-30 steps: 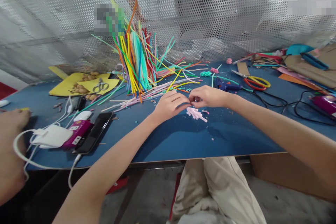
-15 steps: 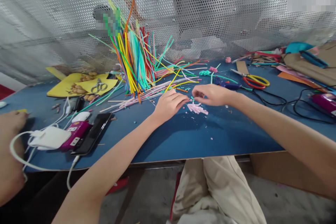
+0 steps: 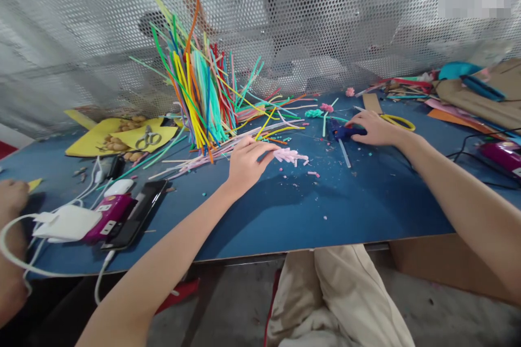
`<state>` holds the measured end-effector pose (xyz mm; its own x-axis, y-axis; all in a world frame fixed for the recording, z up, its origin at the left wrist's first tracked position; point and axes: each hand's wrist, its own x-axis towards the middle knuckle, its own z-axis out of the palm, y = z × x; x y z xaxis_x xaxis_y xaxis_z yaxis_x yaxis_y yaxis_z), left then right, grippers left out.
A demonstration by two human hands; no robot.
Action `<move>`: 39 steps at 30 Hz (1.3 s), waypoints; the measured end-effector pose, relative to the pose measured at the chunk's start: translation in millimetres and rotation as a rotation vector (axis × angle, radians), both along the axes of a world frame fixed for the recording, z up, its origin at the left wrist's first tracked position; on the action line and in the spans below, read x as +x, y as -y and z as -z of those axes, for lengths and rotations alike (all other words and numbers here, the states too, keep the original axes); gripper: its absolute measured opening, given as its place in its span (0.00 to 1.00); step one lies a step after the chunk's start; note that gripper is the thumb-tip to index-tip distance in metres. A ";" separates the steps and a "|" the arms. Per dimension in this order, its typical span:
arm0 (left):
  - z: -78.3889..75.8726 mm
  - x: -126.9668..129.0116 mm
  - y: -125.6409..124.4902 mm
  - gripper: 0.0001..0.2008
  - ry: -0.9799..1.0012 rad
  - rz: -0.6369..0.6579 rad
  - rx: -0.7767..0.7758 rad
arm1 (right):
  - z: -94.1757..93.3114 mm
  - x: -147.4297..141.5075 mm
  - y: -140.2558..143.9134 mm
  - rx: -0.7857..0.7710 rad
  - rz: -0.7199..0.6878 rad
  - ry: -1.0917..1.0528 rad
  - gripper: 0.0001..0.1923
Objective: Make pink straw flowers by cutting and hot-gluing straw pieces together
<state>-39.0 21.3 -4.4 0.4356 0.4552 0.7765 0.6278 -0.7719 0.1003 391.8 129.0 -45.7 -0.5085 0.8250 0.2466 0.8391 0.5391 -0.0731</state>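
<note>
In the head view my left hand point(image 3: 249, 164) is closed, with thumb and fingers pinching a bundle of short pale pink pipe cleaner pieces point(image 3: 290, 155) just above the blue table. Farther right, my right hand point(image 3: 374, 127) has its fingers closed round a dark blue glue gun point(image 3: 340, 129). A pale glue stick point(image 3: 344, 153) juts from the gun towards me. Beyond the gun lie a teal pipe cleaner cluster point(image 3: 313, 113) and a pink one point(image 3: 326, 108). My right hand partly covers scissors with a yellow handle point(image 3: 399, 121).
Colourful pipe cleaners point(image 3: 203, 97) stand bunched at the back, with loose ones around them. At left are a phone point(image 3: 140, 217), a purple power strip point(image 3: 112, 217), white cables and another person's hand point(image 3: 12, 195). Paper and card point(image 3: 464, 116) lie at the right.
My left hand has picked up the pale pink bundle, which lay on the table below my hands. My right hand has moved right, from beside the bundle to the glue gun.
</note>
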 end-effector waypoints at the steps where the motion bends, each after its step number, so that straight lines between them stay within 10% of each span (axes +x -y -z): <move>1: -1.3 0.2 0.7 0.04 0.006 0.009 0.016 | 1.4 -2.1 -1.6 -0.002 0.006 -0.003 0.25; 12: -3.3 4.1 3.7 0.05 0.127 -0.047 -0.011 | -30.9 -21.4 24.2 0.065 0.110 -0.357 0.18; 19: 0.2 0.5 -0.6 0.06 0.200 -0.110 -0.055 | -46.9 -80.8 66.2 -0.344 -0.298 -1.086 0.21; 39: -2.3 -7.7 9.4 0.03 0.049 -0.073 0.256 | -31.2 -127.5 108.2 -0.442 -0.514 -1.039 0.28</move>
<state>-46.7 11.9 -2.1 0.3676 0.2699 0.8900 0.6822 -0.7286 -0.0608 264.3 20.8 -14.5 -0.5276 0.7028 0.4772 -0.0260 0.5481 -0.8360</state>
